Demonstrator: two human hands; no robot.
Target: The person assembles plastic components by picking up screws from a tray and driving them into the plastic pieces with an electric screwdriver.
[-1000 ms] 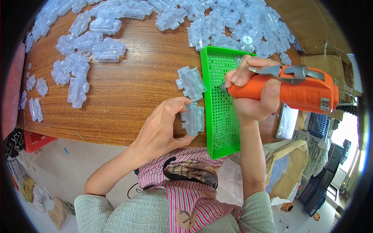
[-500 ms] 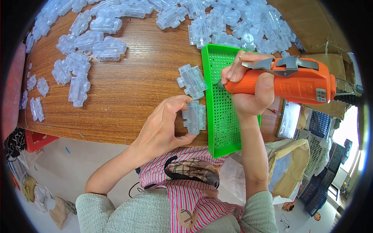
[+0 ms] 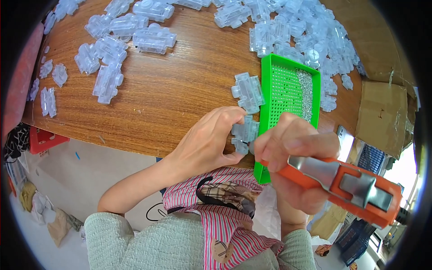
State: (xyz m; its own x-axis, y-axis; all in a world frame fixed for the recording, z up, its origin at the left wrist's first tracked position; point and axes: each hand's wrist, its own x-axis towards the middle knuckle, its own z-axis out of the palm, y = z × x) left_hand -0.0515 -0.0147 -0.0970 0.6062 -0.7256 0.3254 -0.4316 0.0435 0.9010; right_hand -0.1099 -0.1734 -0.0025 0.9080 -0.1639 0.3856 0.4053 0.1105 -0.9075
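Observation:
My left hand (image 3: 209, 137) steadies a clear plastic housing (image 3: 246, 128) against the table, thumb at its near end and fingers at its far end. In my right hand (image 3: 299, 155) is an orange electric screwdriver (image 3: 355, 207) with a grey metal lever. Its bit points left and meets the near part of the housing, as far as I can see. Another clear plastic housing (image 3: 249, 92) lies just beyond. Right of both sits a green perforated tray (image 3: 266, 85), partly covered by my right hand. Small silvery screws (image 3: 306, 92) line the tray's right side.
A large heap of clear plastic housings (image 3: 292, 27) covers the back right, and more housings (image 3: 155, 38) lie at the back left. A cardboard box (image 3: 382, 117) stands on the right, near a phone (image 3: 345, 141). The table's front edge runs close to my body.
The screwdriver has moved from over the tray, down and left, to the near part of the housing. The screws in the tray now show. The view has shifted; my left hand keeps its hold.

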